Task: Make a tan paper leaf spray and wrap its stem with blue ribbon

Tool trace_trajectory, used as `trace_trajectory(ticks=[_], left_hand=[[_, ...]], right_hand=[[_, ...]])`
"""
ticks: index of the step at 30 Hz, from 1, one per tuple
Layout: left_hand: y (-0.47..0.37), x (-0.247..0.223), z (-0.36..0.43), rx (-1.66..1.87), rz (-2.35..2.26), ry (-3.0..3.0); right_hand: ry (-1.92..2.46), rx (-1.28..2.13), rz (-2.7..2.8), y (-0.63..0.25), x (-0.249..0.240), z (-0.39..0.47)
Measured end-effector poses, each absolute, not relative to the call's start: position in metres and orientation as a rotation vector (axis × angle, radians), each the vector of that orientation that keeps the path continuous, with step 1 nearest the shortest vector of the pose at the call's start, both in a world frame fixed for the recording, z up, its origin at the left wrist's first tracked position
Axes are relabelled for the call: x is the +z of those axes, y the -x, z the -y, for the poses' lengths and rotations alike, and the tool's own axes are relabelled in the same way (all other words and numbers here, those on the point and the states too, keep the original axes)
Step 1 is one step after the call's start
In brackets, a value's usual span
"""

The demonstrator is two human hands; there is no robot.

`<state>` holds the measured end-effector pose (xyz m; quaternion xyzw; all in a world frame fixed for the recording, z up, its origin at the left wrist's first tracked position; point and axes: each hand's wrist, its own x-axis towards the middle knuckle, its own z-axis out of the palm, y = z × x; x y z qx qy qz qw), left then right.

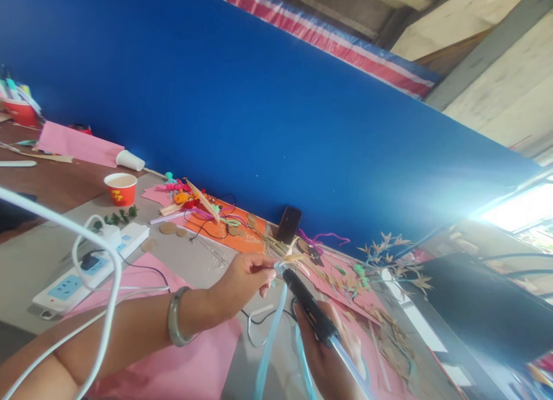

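Observation:
My left hand [242,282], with a bangle at the wrist, pinches a small bunch of pale dried petals or leaves [298,258] between thumb and fingers. A light blue ribbon [271,345] hangs down from around the pinched spot. My right hand [330,351] is wrapped round a black hot glue gun [307,308], a clear glue stick [349,359] protruding from its rear. The nozzle points up and left, close to the bunch at my left fingertips; whether it touches cannot be made out.
A white power strip [93,267] with cables lies at left, near a red paper cup [121,189]. Pink paper [173,357], orange paper [246,238], a phone [288,224] and dried sprigs [389,256] spread along the blue partition [259,112]. A white cable [113,296] crosses the left foreground.

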<state>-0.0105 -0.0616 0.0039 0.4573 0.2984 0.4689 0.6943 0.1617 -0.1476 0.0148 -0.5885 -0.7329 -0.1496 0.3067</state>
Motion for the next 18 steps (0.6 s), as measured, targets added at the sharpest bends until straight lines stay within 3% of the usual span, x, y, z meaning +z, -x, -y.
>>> trace_trajectory(ticks=[18], left_hand=[[0.0092, 0.0057, 0.0626, 1.048, -0.612, -0.985]], right_hand=[[1.512, -0.410, 1.911, -0.1588, 0.0154, 0.1465]])
